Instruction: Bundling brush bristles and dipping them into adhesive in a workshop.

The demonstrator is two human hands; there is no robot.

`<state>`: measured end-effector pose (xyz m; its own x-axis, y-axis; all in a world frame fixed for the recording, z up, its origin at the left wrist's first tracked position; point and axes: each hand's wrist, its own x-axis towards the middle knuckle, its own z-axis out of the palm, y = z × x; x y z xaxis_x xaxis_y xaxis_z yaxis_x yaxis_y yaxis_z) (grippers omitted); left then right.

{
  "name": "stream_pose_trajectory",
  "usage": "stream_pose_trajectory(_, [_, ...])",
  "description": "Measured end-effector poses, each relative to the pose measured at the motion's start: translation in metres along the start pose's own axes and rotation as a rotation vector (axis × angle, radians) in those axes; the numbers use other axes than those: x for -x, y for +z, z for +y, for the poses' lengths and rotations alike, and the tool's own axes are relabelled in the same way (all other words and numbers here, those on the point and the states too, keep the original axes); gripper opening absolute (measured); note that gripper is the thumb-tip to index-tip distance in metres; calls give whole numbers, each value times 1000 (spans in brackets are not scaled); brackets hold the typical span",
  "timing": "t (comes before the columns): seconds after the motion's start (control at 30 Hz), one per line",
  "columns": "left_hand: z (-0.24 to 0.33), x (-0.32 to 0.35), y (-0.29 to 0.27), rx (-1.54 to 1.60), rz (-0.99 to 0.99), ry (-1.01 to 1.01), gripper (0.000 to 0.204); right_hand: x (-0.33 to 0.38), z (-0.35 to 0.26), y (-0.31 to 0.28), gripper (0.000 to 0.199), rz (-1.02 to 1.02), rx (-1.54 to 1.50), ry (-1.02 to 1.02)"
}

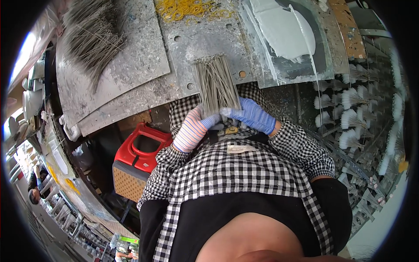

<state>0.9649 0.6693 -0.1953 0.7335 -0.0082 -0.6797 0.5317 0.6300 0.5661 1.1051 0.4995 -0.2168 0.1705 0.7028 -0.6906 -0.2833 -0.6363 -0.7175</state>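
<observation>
A bundle of thin grey wires stretches from my lap onto the near edge of the metal worktop. My left hand, in a glove with pink, white and blue stripes, is closed around the bundle's near end from the left. From the right, my right hand, in a blue striped glove, grips the same end. Both thumbs point toward each other across the wires. The wires lie roughly side by side, a few crossing at a slant. My palms and the fingers beneath are hidden.
At the far left of the worktop lies a heap of similar wires. Yellow rubber bands are scattered at the back. White paste covers a board at the right. A red stool stands low left; racked white bristle bundles line the right.
</observation>
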Motion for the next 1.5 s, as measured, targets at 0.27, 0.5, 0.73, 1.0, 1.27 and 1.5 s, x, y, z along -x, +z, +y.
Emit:
stream_pose_trajectory(0.27, [-32, -17, 16, -56, 183, 400, 41, 6, -7, 26, 52, 36, -410, -106])
stream_pose_trajectory(0.5, [15, 29, 5, -127, 214, 74, 23, 37, -23, 2, 34, -13, -476, -17])
stream_pose_trajectory(0.73, [27, 74, -66, -520, 709, 598, 15, 75, -31, -32, 42, 462, 51, -377])
stream_pose_trajectory(1.0, [-40, 5, 15, 10, 122, 189, 50, 14, -3, 24, 56, 30, -395, -46])
stream_pose_trajectory(1.27, [-99, -50, -19, -404, 144, 360, 67, 7, -2, 30, 57, -95, -413, -64])
stream_pose_trajectory(1.5, [5, 14, 35, -1089, 9, 657, 96, 26, -28, 20, 63, -123, -205, -199])
